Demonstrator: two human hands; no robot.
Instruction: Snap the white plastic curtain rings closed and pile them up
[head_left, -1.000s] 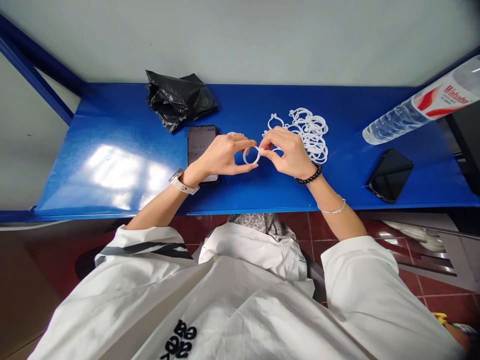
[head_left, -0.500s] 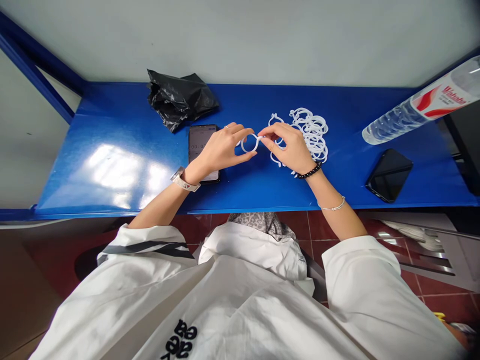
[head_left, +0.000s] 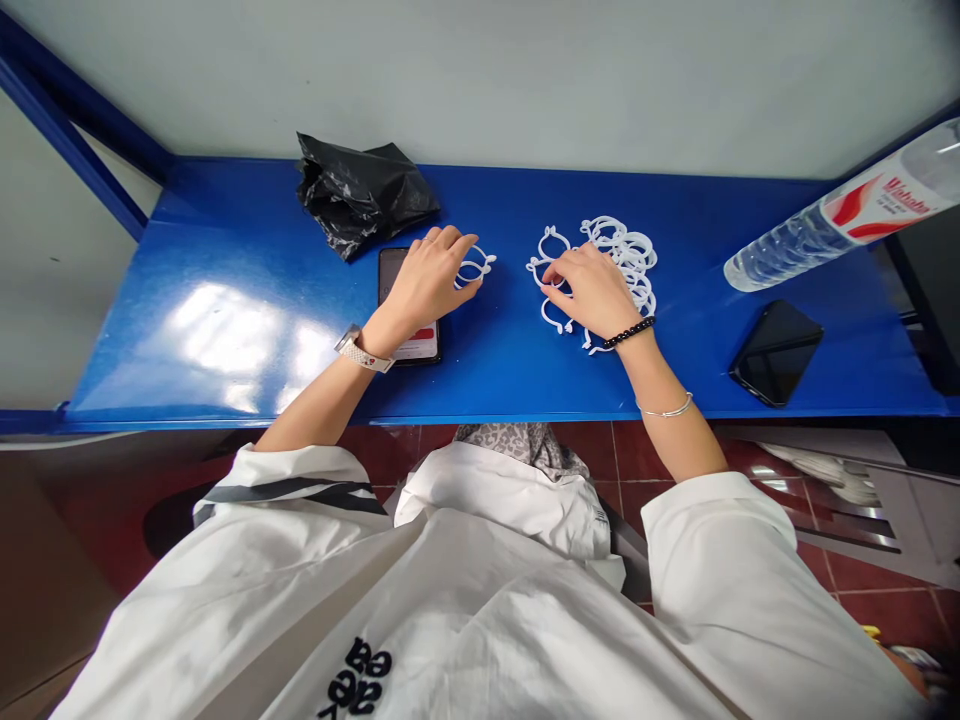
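White plastic snap rings with small knobbed ends lie in a loose pile [head_left: 634, 255] on the blue tabletop. My right hand [head_left: 592, 288] is at the pile's left side, thumb and forefinger closed on the edge of one opened ring [head_left: 535, 270]. Part of that ring is hidden under the fingers. My left hand [head_left: 435, 275] is over a phone [head_left: 416, 345] with a lit screen. Its thumb and fingers are apart, on either side of a couple of overlapping white rings [head_left: 474, 270] that seem to lie on the table.
A crumpled black plastic bag [head_left: 367, 195] lies behind the lit phone. To the right are a dark phone [head_left: 776, 352] and a clear water bottle [head_left: 840, 215] with a red and white label. A grey wall [head_left: 510, 80] borders the table's back.
Both hands were together on one ring. They have parted: the left hand moved left with the ring and its fingers spread, while the right dropped back to the pile's left edge.
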